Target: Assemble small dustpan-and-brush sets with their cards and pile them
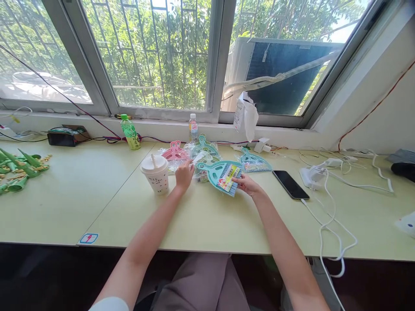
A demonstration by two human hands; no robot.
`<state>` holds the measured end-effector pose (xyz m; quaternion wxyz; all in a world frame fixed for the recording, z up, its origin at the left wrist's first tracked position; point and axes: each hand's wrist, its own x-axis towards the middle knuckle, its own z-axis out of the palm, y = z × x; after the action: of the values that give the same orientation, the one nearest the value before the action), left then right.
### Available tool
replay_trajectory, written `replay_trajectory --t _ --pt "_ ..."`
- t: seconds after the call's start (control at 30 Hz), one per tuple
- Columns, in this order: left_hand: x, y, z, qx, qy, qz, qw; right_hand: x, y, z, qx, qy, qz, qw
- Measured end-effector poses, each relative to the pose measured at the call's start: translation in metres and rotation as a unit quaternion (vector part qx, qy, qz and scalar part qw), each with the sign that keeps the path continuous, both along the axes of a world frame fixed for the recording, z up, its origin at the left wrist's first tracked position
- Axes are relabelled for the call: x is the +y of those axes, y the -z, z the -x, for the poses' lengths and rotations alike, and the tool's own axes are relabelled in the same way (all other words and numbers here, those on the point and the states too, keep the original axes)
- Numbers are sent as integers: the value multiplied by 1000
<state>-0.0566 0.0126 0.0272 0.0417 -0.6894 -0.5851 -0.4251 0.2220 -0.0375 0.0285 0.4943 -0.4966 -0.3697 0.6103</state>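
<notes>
With the fingers of the right hand (249, 185), gripping the bristle end of one teal dustpan-and-brush set (214, 172) at the centre of the frame, handle toward the left. With the fingers of the left hand (184, 175), left of centre, pinching one pale strip (199, 157), too blurred to name. Counting one pink set (175, 152) and one green set (205, 148) above centre, plus one second teal set (255, 161) to the right; covering part of the heap with the held set, so leaving its full number impossible to tell. Blocking the table (113, 211) beside the left forearm with one white lidded cup (156, 179). Showing two bottles, one green-capped bottle (130, 133) upper left and one white-capped bottle (193, 128) above centre. Also showing one smartphone (291, 185) right of centre, near white cables (340, 224), and several green plastic pieces (19, 183) at the left edge.
</notes>
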Motion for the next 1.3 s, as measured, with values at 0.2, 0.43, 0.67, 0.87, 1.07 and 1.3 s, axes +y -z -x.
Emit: replay_trajectory --t 0.2,0.43,0.67,0.87,1.07,1.3 --pt "-12 -6 -16 25 125 -81 989 -3 0 28 1 13 -65 998" --pt "-29 -15 -25 16 266 -110 957 -2 10 46 51 63 -100 992" --pt "-16 -15 -33 -475 239 74 844 -1 9 45 86 90 -125 984" --pt "-20 -9 -50 -635 334 274 641 -7 7 55 64 76 -133 986" --pt "-26 10 -69 -619 313 356 626 -9 10 58 58 139 -115 982" --pt "-13 24 -69 -659 261 413 572 0 25 61 64 134 -35 988"
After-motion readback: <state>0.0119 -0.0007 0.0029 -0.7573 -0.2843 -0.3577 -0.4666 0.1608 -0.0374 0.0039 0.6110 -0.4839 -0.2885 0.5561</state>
